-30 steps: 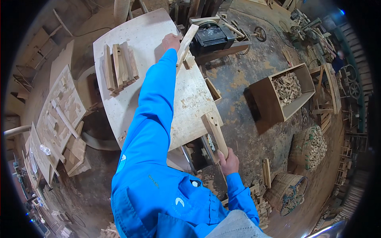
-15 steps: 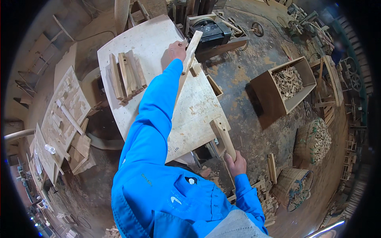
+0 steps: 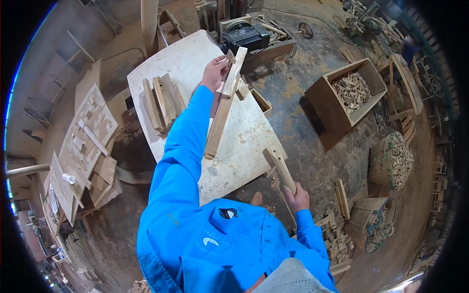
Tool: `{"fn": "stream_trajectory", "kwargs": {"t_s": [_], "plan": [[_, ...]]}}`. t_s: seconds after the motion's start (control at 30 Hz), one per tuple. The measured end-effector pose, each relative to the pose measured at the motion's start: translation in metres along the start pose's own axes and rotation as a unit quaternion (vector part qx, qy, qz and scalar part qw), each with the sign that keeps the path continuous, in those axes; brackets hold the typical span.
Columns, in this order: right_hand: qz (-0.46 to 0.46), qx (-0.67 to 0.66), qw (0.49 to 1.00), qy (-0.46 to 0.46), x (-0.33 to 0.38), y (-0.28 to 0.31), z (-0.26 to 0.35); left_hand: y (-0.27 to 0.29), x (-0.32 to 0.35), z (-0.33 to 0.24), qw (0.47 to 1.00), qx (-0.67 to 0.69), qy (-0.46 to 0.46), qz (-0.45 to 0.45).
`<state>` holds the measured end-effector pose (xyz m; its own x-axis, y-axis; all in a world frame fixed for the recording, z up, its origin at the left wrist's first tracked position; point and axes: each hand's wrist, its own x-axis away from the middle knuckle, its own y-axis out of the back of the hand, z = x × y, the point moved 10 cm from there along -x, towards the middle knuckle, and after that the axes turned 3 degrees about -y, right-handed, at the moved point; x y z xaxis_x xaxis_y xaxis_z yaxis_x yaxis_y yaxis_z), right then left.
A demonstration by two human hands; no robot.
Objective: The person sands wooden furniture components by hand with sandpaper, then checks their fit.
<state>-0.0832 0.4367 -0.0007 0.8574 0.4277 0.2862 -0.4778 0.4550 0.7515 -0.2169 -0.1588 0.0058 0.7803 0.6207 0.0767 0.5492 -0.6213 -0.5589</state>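
My left hand (image 3: 214,73) is stretched over the far part of a pale board table (image 3: 246,129). Its fingertips are pinched together beside a notched wooden piece (image 3: 235,71); what they hold, if anything, is too small to make out. A brown wooden strip (image 3: 219,129) runs beneath that piece toward me. At the near right corner of the table, my right hand (image 3: 297,199) is wrapped round one end of a pale wooden bar (image 3: 284,172). Dark holes mark the bar's other end, which lies over the table corner.
Several wooden bars (image 3: 163,102) lie on the table's left. Beyond its far edge is a black motor (image 3: 245,37). Rightward stand a wooden box (image 3: 320,100) of offcuts and two baskets (image 3: 383,161) of wood pieces. A board with scraps (image 3: 93,127) is at left.
The view has shifted a little. My left arm has moved leftward off the brown strip, showing more of it. My right hand keeps its hold on the wooden bar.
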Motion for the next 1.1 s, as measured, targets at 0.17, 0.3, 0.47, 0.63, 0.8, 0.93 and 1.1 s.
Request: {"fn": "stream_trajectory", "kwargs": {"t_s": [0.17,0.3,0.47,0.63,0.8,0.93,1.1], "plan": [[-0.015,0.005,1.0,0.024,0.009,0.001,-0.021,-0.042,0.085,-0.022,0.997,0.019,0.027,0.071],[-0.057,-0.061,0.995,0.06,0.014,0.014,-0.024,-0.066,0.149,-0.023,0.994,0.007,0.051,0.093],[-0.108,-0.166,0.976,0.087,0.0,0.035,-0.013,-0.107,0.229,0.001,0.989,-0.044,0.083,0.118],[0.037,-0.349,0.934,0.067,-0.022,0.034,0.065,-0.117,0.334,0.057,0.92,-0.28,0.155,0.226],[0.165,-0.226,0.929,0.243,-0.005,-0.011,0.106,-0.098,0.42,0.096,0.895,-0.298,0.215,0.254],[0.267,-0.156,0.91,0.277,0.018,-0.036,0.094,-0.083,0.464,0.114,0.899,-0.255,0.27,0.23],[0.012,-0.242,0.943,0.227,-0.087,0.085,0.022,-0.084,0.483,0.096,0.897,-0.297,0.263,0.194]]}}
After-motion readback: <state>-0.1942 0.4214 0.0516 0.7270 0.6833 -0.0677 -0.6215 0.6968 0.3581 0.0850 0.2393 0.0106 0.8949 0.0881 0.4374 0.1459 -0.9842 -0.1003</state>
